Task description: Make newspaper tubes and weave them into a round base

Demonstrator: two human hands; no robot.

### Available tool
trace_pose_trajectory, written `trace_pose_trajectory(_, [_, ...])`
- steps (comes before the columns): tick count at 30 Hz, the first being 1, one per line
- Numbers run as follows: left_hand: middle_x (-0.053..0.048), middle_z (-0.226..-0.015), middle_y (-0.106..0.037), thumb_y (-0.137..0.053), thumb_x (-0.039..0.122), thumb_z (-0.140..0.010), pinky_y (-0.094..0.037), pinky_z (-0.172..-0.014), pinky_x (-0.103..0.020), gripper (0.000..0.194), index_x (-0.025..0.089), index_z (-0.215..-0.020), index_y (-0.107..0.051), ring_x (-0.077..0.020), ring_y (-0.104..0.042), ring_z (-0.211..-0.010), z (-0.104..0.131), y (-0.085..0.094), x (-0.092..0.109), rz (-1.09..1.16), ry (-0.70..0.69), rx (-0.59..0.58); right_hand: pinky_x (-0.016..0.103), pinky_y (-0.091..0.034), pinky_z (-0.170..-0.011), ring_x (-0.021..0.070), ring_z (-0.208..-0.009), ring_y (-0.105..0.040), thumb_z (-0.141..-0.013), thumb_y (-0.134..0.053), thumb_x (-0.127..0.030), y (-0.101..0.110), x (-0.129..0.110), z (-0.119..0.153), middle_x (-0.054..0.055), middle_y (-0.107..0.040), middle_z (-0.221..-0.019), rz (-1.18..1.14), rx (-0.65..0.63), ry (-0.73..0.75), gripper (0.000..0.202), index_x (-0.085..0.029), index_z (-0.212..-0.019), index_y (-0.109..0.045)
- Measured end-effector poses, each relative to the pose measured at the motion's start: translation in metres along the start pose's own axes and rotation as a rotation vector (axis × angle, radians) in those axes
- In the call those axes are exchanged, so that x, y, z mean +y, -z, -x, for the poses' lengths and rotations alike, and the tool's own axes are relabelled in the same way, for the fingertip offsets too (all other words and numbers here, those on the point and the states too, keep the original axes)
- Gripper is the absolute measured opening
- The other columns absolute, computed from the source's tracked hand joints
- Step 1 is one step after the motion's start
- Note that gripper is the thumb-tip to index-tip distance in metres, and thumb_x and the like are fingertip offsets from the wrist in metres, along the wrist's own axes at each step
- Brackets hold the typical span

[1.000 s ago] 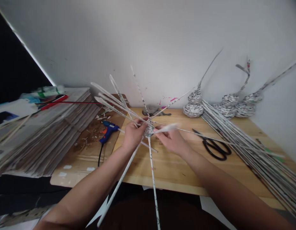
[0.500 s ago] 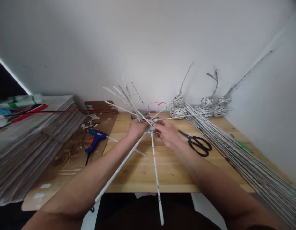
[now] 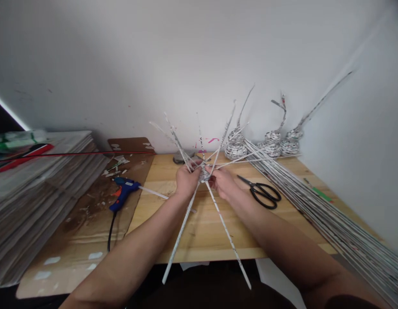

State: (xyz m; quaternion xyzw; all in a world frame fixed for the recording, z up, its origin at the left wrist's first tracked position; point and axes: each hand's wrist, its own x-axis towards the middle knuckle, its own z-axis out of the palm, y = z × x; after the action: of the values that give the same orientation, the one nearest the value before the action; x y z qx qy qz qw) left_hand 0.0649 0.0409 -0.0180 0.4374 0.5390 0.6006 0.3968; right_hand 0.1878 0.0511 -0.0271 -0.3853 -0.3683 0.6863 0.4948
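Between my hands, above the wooden table, is a small woven piece of rolled newspaper [image 3: 204, 174], with several long paper tubes fanning out from it. My left hand [image 3: 188, 178] grips its left side, thumb on top. On the other side my right hand [image 3: 221, 180] pinches the weave and the tubes near its centre. Two tubes point down toward me, one of them a printed paper tube [image 3: 225, 225]; the rest spread up toward the wall. The undersides of both hands' fingers are partly hidden.
Black-handled scissors [image 3: 262, 192] lie right of my hands, beside a long bundle of paper tubes [image 3: 302, 193]. Woven paper gourd shapes [image 3: 236, 146] stand at the wall. Left are a blue glue gun [image 3: 124, 193] on cardboard [image 3: 73, 227] and a newspaper stack [image 3: 54, 184].
The woven piece has turned in my hands: the near tubes have swung to the right, and one tube now stands steeply on the upper right. My view has shifted slightly.
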Motion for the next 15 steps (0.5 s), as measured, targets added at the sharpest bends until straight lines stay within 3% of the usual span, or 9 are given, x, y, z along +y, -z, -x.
trace_pose_trajectory(4, [-0.005, -0.081, -0.076, -0.07, 0.017, -0.072, -0.054, -0.071, -0.028, 0.022, 0.014, -0.093, -0.076, -0.0176, -0.069, -0.071, 0.004, -0.007, -0.005, -0.016, -0.005, 0.01, 0.022, -0.033, -0.041, 0.0104, -0.048, -0.049, -0.053, -0.086, -0.04, 0.0, 0.005, -0.004, -0.004, -0.059, -0.056, 0.02, 0.061, 0.043, 0.039, -0.018, -0.072, -0.061])
trace_pose_trajectory(7, [-0.007, -0.086, -0.077, -0.071, 0.022, -0.074, -0.054, -0.075, -0.03, 0.025, 0.014, -0.097, -0.075, -0.0187, -0.07, -0.076, 0.005, -0.011, -0.007, 0.072, 0.011, -0.049, 0.023, -0.034, -0.043, 0.0106, -0.048, -0.049, -0.053, -0.086, -0.044, 0.003, 0.002, -0.007, -0.003, -0.06, -0.056, 0.029, 0.073, 0.076, 0.041, -0.018, -0.071, -0.061])
trace_pose_trajectory(9, [-0.008, -0.095, -0.077, -0.076, 0.024, -0.071, -0.054, -0.081, -0.032, 0.036, 0.013, -0.105, -0.073, -0.0201, -0.071, -0.083, 0.005, -0.007, -0.004, 0.144, 0.021, -0.178, 0.024, -0.036, -0.045, 0.0111, -0.049, -0.051, -0.053, -0.087, -0.042, 0.007, -0.002, -0.009, -0.003, -0.062, -0.057, 0.041, 0.078, 0.1, 0.04, -0.018, -0.071, -0.062])
trace_pose_trajectory(11, [-0.01, -0.107, -0.075, -0.082, 0.022, -0.064, -0.053, -0.089, -0.034, 0.055, 0.013, -0.117, -0.069, -0.0218, -0.07, -0.092, 0.004, 0.004, 0.001, 0.179, 0.028, -0.394, 0.025, -0.04, -0.047, 0.0124, -0.051, -0.055, -0.053, -0.088, -0.04, 0.011, -0.007, -0.01, -0.002, -0.064, -0.059, 0.058, 0.076, 0.125, 0.038, -0.018, -0.071, -0.063])
trace_pose_trajectory(13, [-0.01, -0.119, -0.072, -0.085, 0.016, -0.06, -0.051, -0.093, -0.034, 0.071, 0.019, -0.127, -0.064, -0.0231, -0.069, -0.103, 0.001, 0.019, 0.009, 0.162, 0.061, -0.621, 0.027, -0.044, -0.051, 0.0145, -0.054, -0.059, -0.052, -0.089, -0.039, 0.015, -0.011, -0.012, 0.0, -0.067, -0.062, 0.069, 0.043, 0.135, 0.037, -0.017, -0.07, -0.064])
trace_pose_trajectory(15, [-0.011, -0.126, -0.069, -0.085, 0.014, -0.061, -0.053, -0.09, -0.033, 0.075, 0.025, -0.131, -0.063, -0.025, -0.067, -0.109, -0.002, 0.034, 0.016, 0.168, 0.13, -0.753, 0.029, -0.048, -0.054, 0.0166, -0.058, -0.062, -0.052, -0.089, -0.039, 0.019, -0.013, -0.013, 0.002, -0.069, -0.065, 0.067, -0.022, 0.118, 0.037, -0.017, -0.07, -0.065])
